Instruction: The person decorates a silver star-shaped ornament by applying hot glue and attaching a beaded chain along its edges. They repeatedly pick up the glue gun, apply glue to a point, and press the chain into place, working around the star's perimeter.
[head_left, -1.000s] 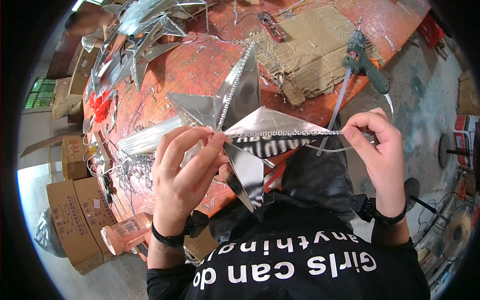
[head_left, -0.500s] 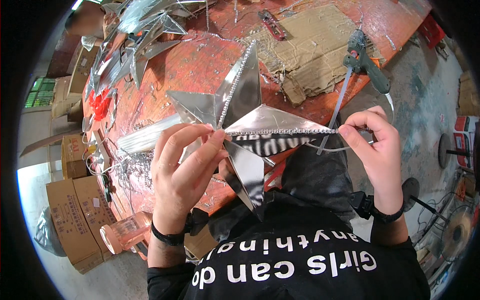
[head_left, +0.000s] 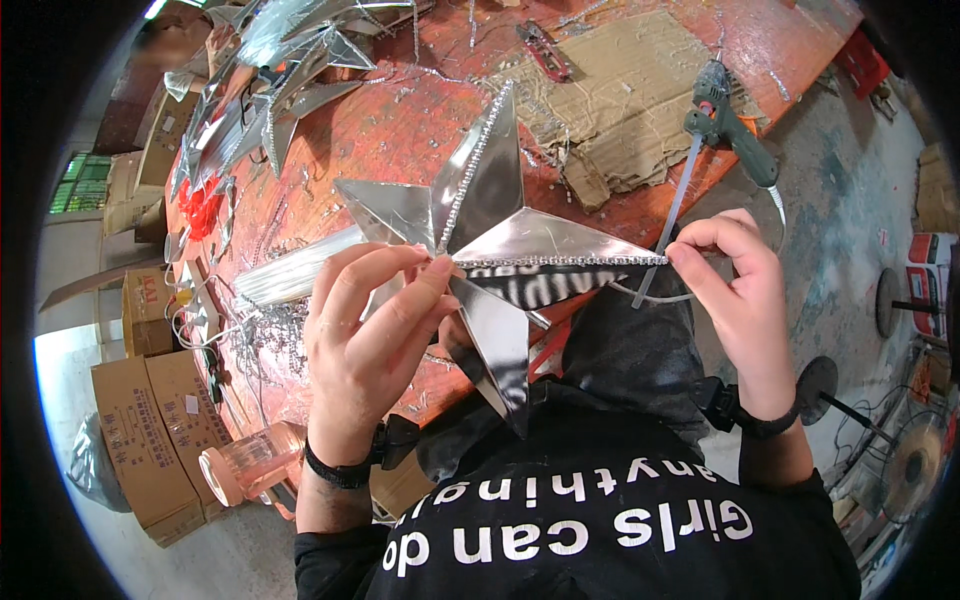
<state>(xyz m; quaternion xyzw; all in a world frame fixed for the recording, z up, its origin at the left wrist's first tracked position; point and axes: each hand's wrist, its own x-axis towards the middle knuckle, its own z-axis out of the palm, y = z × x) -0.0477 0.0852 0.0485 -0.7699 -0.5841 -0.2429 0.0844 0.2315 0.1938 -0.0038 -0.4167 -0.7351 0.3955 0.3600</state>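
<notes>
A shiny silver star with folded points is held over the table's near edge. One bead trim runs along the ridge of its upper point. Along the ridge of the right-hand point lies a strip of silver bead trim. My left hand is closed at the star's centre, its thumb and fingertips pressing the inner end of that strip. My right hand pinches the strip's outer end at the tip of the point. The star's left side is partly hidden behind my left hand.
A green glue gun with a long glue stick lies at the table's right edge. Near it are a cardboard sheet and a red cutter. More silver stars are heaped far left. A pink bottle stands lower left.
My right hand has shifted slightly left, drawing in to the point's tip with the strip's end. My left hand and the star stay almost still.
</notes>
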